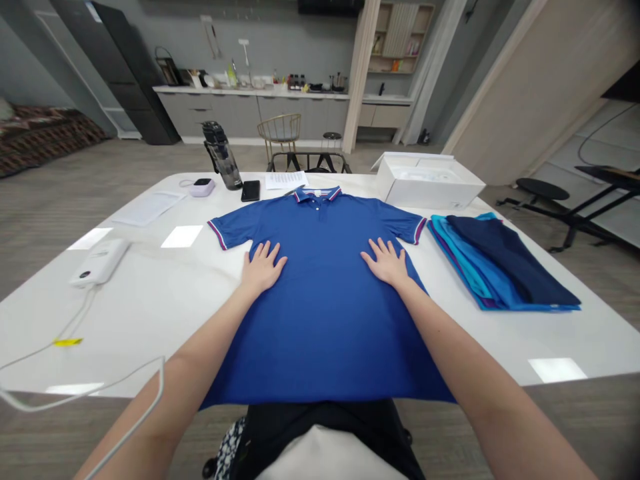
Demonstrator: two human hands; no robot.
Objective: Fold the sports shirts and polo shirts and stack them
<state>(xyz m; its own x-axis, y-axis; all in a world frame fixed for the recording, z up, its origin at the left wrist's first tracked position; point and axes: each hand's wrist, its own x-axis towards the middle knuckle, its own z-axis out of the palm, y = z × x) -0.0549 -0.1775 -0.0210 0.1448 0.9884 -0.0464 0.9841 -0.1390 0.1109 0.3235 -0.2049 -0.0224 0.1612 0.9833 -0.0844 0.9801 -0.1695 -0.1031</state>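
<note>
Across the foreground, a white bench (165,307), glossy, with bright patches of light on top. In the middle of it, a blue shirt (325,307): lies flat, front up, with the collar at the far end, short sleeves out to both sides and the hem at the near edge. Shows striped trim in red and white at collar and cuffs. To the right, just beside the right sleeve, a stack (505,260) of folded clothes, dark navy on top, brighter blue and teal below. Behind the stack, a white box (427,180). Far left, a sheet (149,207) of paper; beyond the collar, a printed page (286,180). Near the page, a dark bottle (223,157), upright. On the shirt's left side, below the sleeve, the left hand (264,267): rests palm down, grip spread. On the right side, level with it, the right hand (386,263): also rests palm down, grip spread. Toward the left edge, a white device (101,262) with thin cables; by the bottle, a black slab (251,191) and a lilac gadget (202,189). Nearer the front left, a small yellow tag (68,343) along a cable.
</note>
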